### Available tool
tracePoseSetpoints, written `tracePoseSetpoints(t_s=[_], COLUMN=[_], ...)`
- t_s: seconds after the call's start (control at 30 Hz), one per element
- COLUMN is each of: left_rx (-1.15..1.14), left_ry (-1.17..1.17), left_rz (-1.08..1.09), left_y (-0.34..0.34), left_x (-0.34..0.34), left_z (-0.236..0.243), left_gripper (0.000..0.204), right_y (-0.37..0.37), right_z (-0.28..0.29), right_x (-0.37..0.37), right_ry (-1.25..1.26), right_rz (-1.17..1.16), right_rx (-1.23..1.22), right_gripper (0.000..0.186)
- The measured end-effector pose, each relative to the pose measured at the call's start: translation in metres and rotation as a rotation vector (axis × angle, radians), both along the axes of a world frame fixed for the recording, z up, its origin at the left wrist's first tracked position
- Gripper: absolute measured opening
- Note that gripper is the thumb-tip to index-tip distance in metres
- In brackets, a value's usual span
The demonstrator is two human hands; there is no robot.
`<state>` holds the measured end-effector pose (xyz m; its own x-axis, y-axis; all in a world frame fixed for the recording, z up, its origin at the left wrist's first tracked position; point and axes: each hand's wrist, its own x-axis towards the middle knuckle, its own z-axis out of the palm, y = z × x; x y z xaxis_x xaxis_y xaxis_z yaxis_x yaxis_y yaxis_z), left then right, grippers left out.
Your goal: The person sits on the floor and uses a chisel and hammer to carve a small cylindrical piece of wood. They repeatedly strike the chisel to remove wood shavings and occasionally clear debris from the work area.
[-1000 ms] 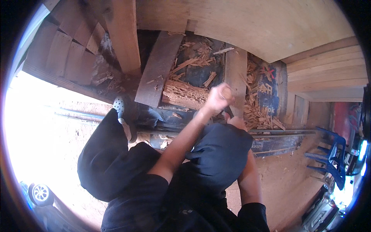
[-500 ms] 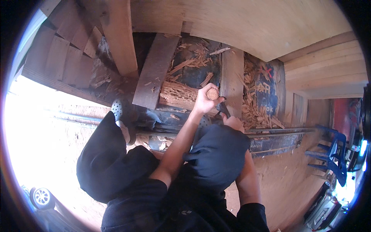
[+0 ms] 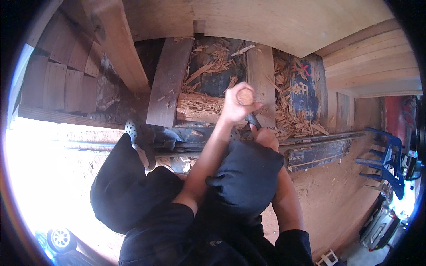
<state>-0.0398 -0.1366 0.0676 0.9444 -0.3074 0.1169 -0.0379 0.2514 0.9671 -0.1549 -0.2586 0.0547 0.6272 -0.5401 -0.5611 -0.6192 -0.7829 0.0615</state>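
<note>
My left hand point(image 3: 237, 102) is wrapped round a round wooden piece point(image 3: 245, 96), its end facing up toward me. Below it my right hand point(image 3: 264, 136) grips a dark tool point(image 3: 252, 119), partly hidden by my left hand and my raised knee. Beyond my hands lies a strip of splintered, crumbly wood point(image 3: 199, 106) between a dark board point(image 3: 165, 84) and a paler board point(image 3: 260, 71). Splinters point(image 3: 310, 129) are heaped on the dark printed sheet point(image 3: 304, 97) to the right.
Planks point(image 3: 66, 84) and a timber post point(image 3: 117, 44) stand at the left; a plywood panel point(image 3: 266, 22) spans the top. Metal rails point(image 3: 328, 138) cross below the boards. A blue plastic chair point(image 3: 384, 159) is at right, a wheel point(image 3: 61, 238) at lower left. My shoe point(image 3: 131, 130) is left.
The view has shifted, with boards and panels sitting higher in the picture. My left hand has come round and up, with the wooden piece's end now facing me; my right hand stays on the dark tool.
</note>
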Motion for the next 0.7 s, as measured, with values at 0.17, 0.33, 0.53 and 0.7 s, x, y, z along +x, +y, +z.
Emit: tracePoseSetpoints(t_s=[0.17, 0.33, 0.53, 0.7], left_rx=[-0.244, -0.154, -0.154, -0.164], left_ry=[0.227, 0.093, 0.105, 0.113], left_rz=[0.135, 0.236, 0.279, 0.272], left_y=[0.026, 0.048, 0.057, 0.054], left_x=[0.006, 0.014, 0.016, 0.013], left_z=[-0.027, -0.045, -0.050, -0.049], left_gripper=[0.033, 0.033, 0.031, 0.031], right_y=[0.000, -0.003, -0.001, 0.002], right_z=[-0.003, -0.006, -0.006, -0.003], right_x=[-0.001, -0.002, -0.003, -0.003], right_ry=[-0.026, -0.042, -0.065, -0.088], right_rz=[-0.002, 0.005, 0.036, 0.042], right_rx=[-0.010, -0.006, -0.047, -0.035], right_gripper=[0.065, 0.063, 0.064, 0.064])
